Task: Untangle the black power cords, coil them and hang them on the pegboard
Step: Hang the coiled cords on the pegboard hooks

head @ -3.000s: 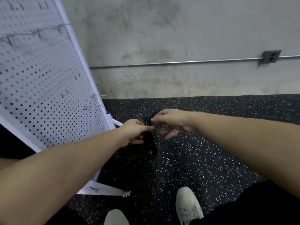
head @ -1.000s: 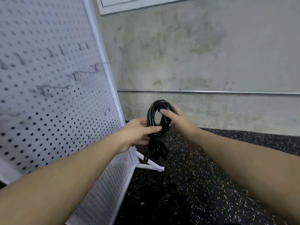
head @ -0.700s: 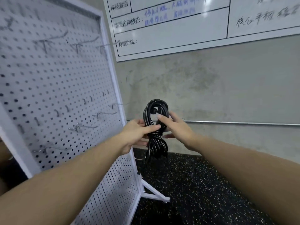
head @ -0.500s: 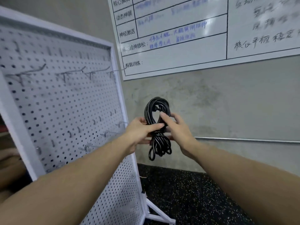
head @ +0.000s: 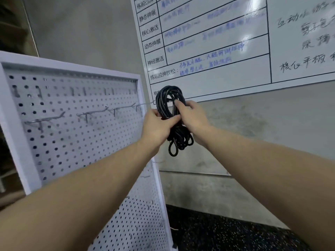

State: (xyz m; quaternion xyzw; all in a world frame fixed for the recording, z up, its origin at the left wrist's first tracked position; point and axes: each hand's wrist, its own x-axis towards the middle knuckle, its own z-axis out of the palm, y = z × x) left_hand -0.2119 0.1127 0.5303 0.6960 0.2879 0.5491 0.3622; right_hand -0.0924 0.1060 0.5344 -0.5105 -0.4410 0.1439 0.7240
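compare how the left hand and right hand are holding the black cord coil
The left hand grips the cord coil at its pinched middle, thumb lying across the front; the right hand holds it from the other side, its index finger reaching up into the upper loop. The left hand sits nearer the pegboard; the right is in front of the concrete wall. Both hands hold the same coil, raised beside the hooks.

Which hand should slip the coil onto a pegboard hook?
Probably left. The left hand grips the coiled cord on the side next to the pegboard and its hooks; the right hand holds the far side.
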